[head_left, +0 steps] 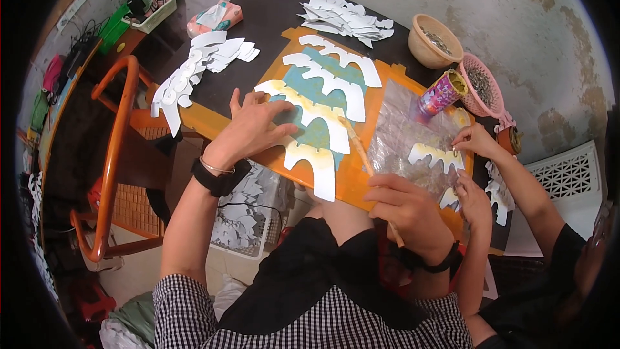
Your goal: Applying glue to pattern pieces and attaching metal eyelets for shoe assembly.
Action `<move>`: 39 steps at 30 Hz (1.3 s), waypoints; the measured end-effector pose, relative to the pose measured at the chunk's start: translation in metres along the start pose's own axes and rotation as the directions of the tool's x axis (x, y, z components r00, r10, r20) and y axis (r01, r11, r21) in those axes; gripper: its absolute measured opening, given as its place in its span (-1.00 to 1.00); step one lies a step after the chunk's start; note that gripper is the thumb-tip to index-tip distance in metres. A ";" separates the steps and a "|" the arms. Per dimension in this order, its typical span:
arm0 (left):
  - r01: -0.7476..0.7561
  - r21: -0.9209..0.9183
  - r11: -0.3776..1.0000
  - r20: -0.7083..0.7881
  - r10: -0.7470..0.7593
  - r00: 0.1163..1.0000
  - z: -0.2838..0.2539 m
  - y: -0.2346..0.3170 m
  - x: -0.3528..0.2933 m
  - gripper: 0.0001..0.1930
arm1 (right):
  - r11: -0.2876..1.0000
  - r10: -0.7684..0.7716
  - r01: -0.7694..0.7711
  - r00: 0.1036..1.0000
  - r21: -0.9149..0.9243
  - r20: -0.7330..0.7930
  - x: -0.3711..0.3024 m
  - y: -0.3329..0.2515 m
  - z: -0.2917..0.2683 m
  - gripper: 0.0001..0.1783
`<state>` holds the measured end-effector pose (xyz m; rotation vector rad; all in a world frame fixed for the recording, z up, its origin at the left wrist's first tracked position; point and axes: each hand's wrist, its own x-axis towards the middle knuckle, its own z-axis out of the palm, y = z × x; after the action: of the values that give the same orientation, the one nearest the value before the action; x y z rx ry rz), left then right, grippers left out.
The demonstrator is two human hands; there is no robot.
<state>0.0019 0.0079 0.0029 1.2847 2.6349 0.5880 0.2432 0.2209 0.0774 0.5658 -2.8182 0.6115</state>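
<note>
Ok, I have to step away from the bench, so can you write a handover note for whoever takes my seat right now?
Left hand: flat on the paper cutouts, pressing them to the orange board.
Right hand: fingers closed on a thin brush, tip at the cutouts.
Done: near cutouts show yellow edges.
Left: far cutouts look white; unpainted stacks wait on the dark table.
A second person's hands work a small cutout on the plastic sheet.

The cut-outs (321, 106) look like matt white paper, some brushed yellow at the edges. They lie on a smooth orange board (352, 184). The brush (359, 148) has a pale wooden handle. A crinkled clear plastic sheet (400, 126) shines beside it. The tabletop (278, 19) is dark and slightly glossy; the chair frame (113, 155) is glossy orange.
</note>
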 end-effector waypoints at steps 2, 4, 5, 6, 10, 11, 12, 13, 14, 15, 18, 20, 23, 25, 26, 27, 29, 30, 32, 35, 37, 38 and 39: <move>-0.061 0.020 0.998 -0.073 0.063 0.995 0.002 0.000 0.002 -0.54 | 1.000 -0.010 0.011 0.998 -0.020 0.055 -0.001 -0.002 -0.009 -0.85; -0.077 0.023 0.997 -0.088 0.079 0.993 0.002 0.004 0.006 -0.55 | 0.999 0.036 -0.035 0.997 -0.011 0.074 -0.002 -0.012 -0.028 -0.83; -0.063 0.037 0.997 -0.093 0.066 0.993 0.004 0.001 0.003 -0.57 | 0.998 0.063 -0.066 0.993 0.025 0.098 -0.002 -0.013 -0.032 -0.82; -0.048 0.045 0.998 -0.086 0.052 0.995 0.005 -0.002 0.000 -0.57 | 0.997 0.053 -0.057 0.994 0.042 0.098 -0.003 -0.011 -0.034 -0.82; -0.061 0.033 0.998 -0.088 0.063 0.994 0.002 0.002 0.004 -0.58 | 0.988 0.056 -0.096 0.954 -0.124 -0.295 -0.010 -0.017 -0.063 -0.79; -0.059 0.030 0.998 -0.082 0.061 0.995 0.001 0.002 0.004 -0.59 | 0.981 0.043 -0.113 0.920 -0.156 -0.390 -0.013 -0.016 -0.068 -0.78; -0.058 0.033 0.998 -0.079 0.060 0.995 0.000 0.003 0.003 -0.59 | 0.974 0.027 -0.131 0.877 -0.185 -0.481 -0.016 -0.014 -0.073 -0.78; -0.041 0.033 0.999 -0.072 0.043 0.996 -0.001 0.003 0.001 -0.60 | 0.965 0.006 -0.153 0.825 -0.212 -0.565 -0.019 -0.012 -0.078 -0.77; -0.045 0.022 0.999 -0.071 0.047 0.996 -0.001 0.008 0.004 -0.62 | 0.955 -0.011 -0.183 0.767 -0.235 -0.641 -0.021 -0.009 -0.092 -0.80; -0.052 0.022 0.998 -0.070 0.053 0.996 0.001 0.009 0.005 -0.62 | 0.948 -0.030 -0.206 0.703 -0.244 -0.710 -0.018 0.000 -0.100 -0.82; -0.103 0.015 0.995 -0.147 0.104 0.984 0.003 0.009 0.003 -0.64 | 0.927 0.215 -0.369 0.382 0.065 -0.899 -0.007 0.029 -0.114 -0.90; -0.097 -0.013 0.995 -0.108 0.095 0.990 0.000 0.008 0.004 -0.64 | 0.939 0.197 -0.344 0.457 0.032 -0.867 -0.010 0.069 -0.135 -0.94; -0.073 0.010 0.997 -0.079 0.074 0.994 -0.004 0.011 0.002 -0.64 | 0.892 0.170 -0.451 0.359 -0.011 -0.918 0.015 0.096 -0.140 -0.87; -0.067 0.012 0.998 -0.087 0.068 0.994 -0.006 0.015 0.000 -0.64 | 0.872 0.185 -0.488 0.392 -0.034 -0.901 0.017 0.118 -0.143 -0.83; -0.048 0.013 0.999 -0.090 0.049 0.995 -0.007 0.017 -0.001 -0.64 | 0.853 0.211 -0.519 0.429 -0.049 -0.879 0.017 0.130 -0.142 -0.79; -0.056 0.014 0.998 -0.095 0.057 0.994 -0.007 0.019 0.000 -0.64 | 0.852 0.204 -0.521 0.425 -0.054 -0.882 0.020 0.142 -0.139 -0.79; -0.028 0.008 1.000 -0.074 0.029 0.997 -0.004 0.021 0.002 -0.63 | 0.835 0.348 -0.549 0.481 0.032 -0.805 0.025 0.167 -0.128 -0.77; -0.034 0.009 0.999 -0.076 0.035 0.996 -0.003 0.021 0.002 -0.63 | 0.834 0.345 -0.551 0.478 0.030 -0.808 0.023 0.186 -0.121 -0.77; -0.029 0.023 0.999 -0.095 0.031 0.995 -0.002 0.021 0.002 -0.63 | 0.807 0.444 -0.589 0.555 0.044 -0.703 0.020 0.213 -0.115 -0.79; -0.032 0.024 0.999 -0.074 0.034 0.997 0.001 0.018 0.003 -0.63 | 0.838 0.409 -0.538 0.508 0.092 -0.758 0.018 0.207 -0.121 -0.81; -0.027 0.033 0.999 -0.087 0.030 0.996 0.002 0.018 0.003 -0.63 | 0.870 0.401 -0.464 0.465 0.169 -0.789 0.020 0.190 -0.135 -0.76; -0.023 0.044 0.999 -0.099 0.028 0.995 0.001 0.018 0.001 -0.63 | 0.900 0.379 -0.377 0.423 0.220 -0.823 0.021 0.178 -0.143 -0.76; -0.019 0.041 0.999 -0.094 0.023 0.995 0.001 0.018 -0.001 -0.63 | 0.921 0.362 -0.288 0.377 0.264 -0.852 0.021 0.166 -0.150 -0.77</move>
<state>0.0160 0.0171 0.0096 1.3286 2.7259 0.6166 0.1736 0.4185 0.1581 -0.3162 -1.8299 0.7754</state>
